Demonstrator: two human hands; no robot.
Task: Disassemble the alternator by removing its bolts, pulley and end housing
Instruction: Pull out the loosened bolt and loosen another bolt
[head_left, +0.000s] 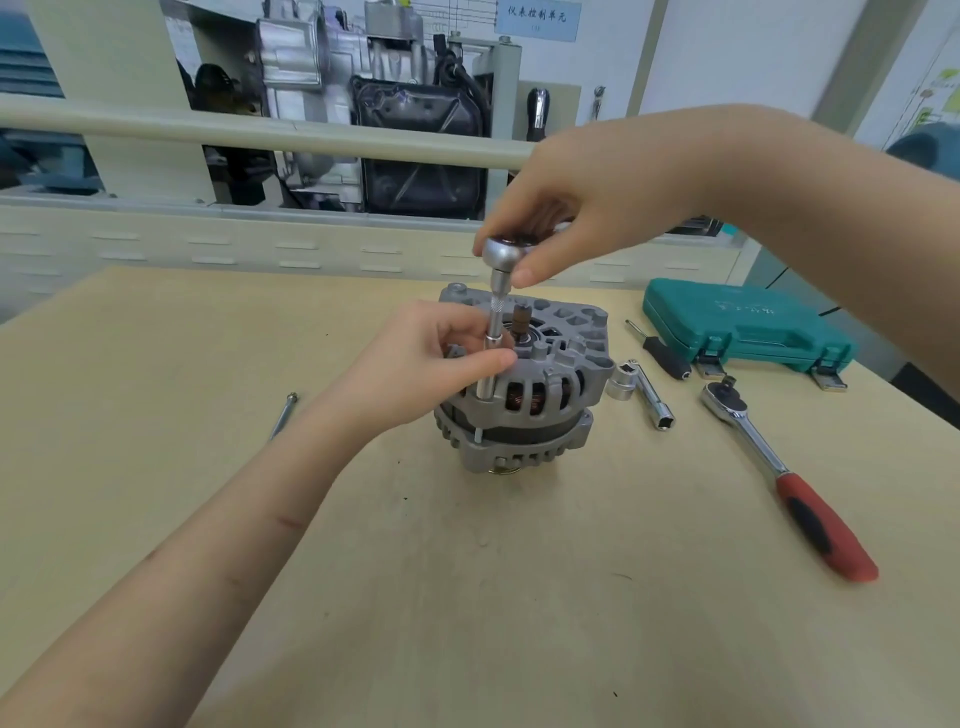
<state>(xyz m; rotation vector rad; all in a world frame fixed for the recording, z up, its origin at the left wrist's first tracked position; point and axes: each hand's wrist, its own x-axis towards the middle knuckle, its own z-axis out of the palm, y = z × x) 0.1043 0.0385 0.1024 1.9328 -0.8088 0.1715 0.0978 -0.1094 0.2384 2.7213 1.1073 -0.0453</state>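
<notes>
Head view: a removed bolt (283, 414) lies left on the table (467, 597). Left hand (441, 353) pinches the extension (492, 353); the alternator (524, 384) at the centre looks heavy and rigid. Right hand (587, 208) grips the ratchet head (506, 253). Best held by the housing.

We see a pale, tan wood-grain counter (519, 597). On it the alternator (524, 395) is dull silver-grey, with a dark band round its middle and copper-brown windings showing through the slots. The socket driver (496, 322) we hold is bright chrome. The ratchet (779, 467) is chrome with a red and black grip. The case (743, 325) is teal green with silver latches. A loose bolt (283, 415) is grey.
</notes>
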